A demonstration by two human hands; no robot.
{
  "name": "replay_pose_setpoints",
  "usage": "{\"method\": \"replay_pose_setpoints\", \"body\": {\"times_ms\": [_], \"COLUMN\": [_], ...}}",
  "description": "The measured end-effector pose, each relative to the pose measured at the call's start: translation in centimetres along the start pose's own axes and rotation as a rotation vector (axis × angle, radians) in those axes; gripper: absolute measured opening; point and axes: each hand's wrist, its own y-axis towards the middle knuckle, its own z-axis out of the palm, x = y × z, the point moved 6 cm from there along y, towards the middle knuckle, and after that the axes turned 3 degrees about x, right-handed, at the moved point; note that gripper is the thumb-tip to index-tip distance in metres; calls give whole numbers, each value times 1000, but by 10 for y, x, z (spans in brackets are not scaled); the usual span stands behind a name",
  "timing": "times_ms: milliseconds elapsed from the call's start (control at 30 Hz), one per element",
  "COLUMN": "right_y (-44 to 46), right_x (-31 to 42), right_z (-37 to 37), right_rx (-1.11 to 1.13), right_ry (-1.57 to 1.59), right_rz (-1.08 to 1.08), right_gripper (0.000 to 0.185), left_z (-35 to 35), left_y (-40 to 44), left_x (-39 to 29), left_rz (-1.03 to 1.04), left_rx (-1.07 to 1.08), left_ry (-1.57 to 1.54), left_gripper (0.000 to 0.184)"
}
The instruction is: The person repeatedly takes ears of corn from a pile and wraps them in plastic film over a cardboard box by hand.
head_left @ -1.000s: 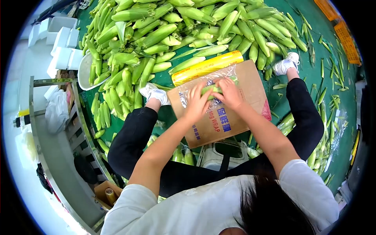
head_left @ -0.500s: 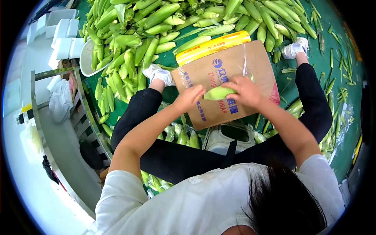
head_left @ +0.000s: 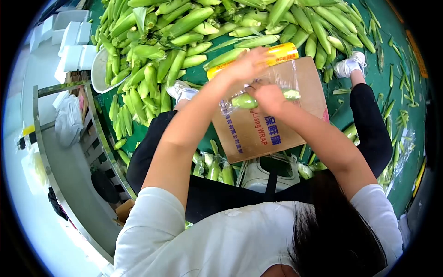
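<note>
A green ear of corn (head_left: 244, 100) lies sideways on the cardboard box (head_left: 300, 120), with clear plastic film (head_left: 288, 76) over and around it. My right hand (head_left: 270, 98) is closed over its middle, fingers bent into the film, so both ends of the ear stick out. Beyond it, my left hand (head_left: 249, 65) reaches across the yellow roll of film (head_left: 284, 51). Its fingers look stretched out, though motion blurs them, and whether they touch the roll I cannot tell.
A large heap of unhusked corn (head_left: 184, 23) covers the green floor ahead, beside a white tub (head_left: 100, 71). Film-wrapped ears (head_left: 214, 168) lie near a grey stool (head_left: 258, 173) under the box. A metal frame (head_left: 99, 129) stands at left; husk scraps (head_left: 406, 78) litter the right.
My left hand has moved forward from the ear's left end to over the roll. The ear now rests on the box with film around it, under my right hand, which has shifted left.
</note>
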Motion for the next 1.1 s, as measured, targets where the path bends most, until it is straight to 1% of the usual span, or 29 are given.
{"method": "replay_pose_setpoints", "body": {"times_ms": [33,67,133,167,200,233,267,333,400,433,467,500,533,567,600,633,667,700,733,767,800,867,900,933,967,1000,1033,1067,1100], "right_y": [-4,-12,-27,-40,-62,-96,-127,-177,-201,-226,-245,-256,-264,-262,-272,-279,-288,-303,-320,-334,-337,-337,-336,-332,-333,-338,-343,-355,-370], "right_x": [2,7,6,15,40,67,98,131,108,101,91,82,69,64,54,45,37,24,8,1,5,21,37,54,61,66,68,69,79], "right_z": [5,-2,21,42,39,59,39,22,5,-20,-25,-41,-42,-65,-68,-77,-83,-72,-57,-44,-58,-64,-72,-82,-89,-97,-112,-126,-127], "right_rx": [239,255,505,843,1076,1269,1312,1377,1185,1297,1188,1062,893,632,466,340,208,152,103,185,199,326,469,598,586,626,478,312,267], "right_ry": [130,190,303,430,421,532,660,824,999,1418,1682,1845,2050,2145,2369,2394,2420,2339,2253,2258,2185,2039,2063,2021,1962,1893,1435,1005,996], "right_rz": [149,130,79,46,-78,-228,-324,-407,-140,166,217,199,134,247,383,402,424,520,615,693,679,594,579,494,509,559,491,471,559], "right_gripper": [57,61,66,62,67,69,70,76,81,80,78,72,74,88,84,81,78,74,71,53,53,55,58,63,65,70,76,85,83], "left_z": [37,50,66,72,75,71,73,86,114,130,147,165,182,202,222,248,248,246,206,163,131,46,41,42,52,63,70,81,105], "left_y": [-9,-15,-22,-28,-34,-34,-34,-44,-53,-62,-68,-77,-89,-104,-114,-123,-125,-137,-132,-125,-120,-115,-104,-96,-84,-84,-84,-90,-92], "left_x": [-10,-23,-45,-58,-70,-77,-81,-95,-116,-131,-148,-165,-184,-207,-229,-248,-273,-285,-312,-338,-352,-384,-384,-377,-362,-352,-344,-331,-321], "left_rz": [-123,-162,-225,-185,-148,-102,-106,-136,-85,-60,-85,-109,-69,-29,15,16,20,-23,-82,-149,-222,185,183,206,72,-65,40,103,252], "left_rx": [176,123,17,29,37,32,28,64,37,36,69,100,159,219,275,352,430,672,678,685,683,-190,-120,-82,269,615,552,627,704], "left_ry": [161,180,227,297,370,462,473,503,519,528,512,498,396,286,177,319,459,261,182,100,23,267,347,398,203,-13,-113,-393,-637], "left_gripper": [46,47,48,48,49,50,52,57,59,60,60,61,58,56,54,51,48,45,44,43,43,63,83,69,61,53,45,55,60]}}
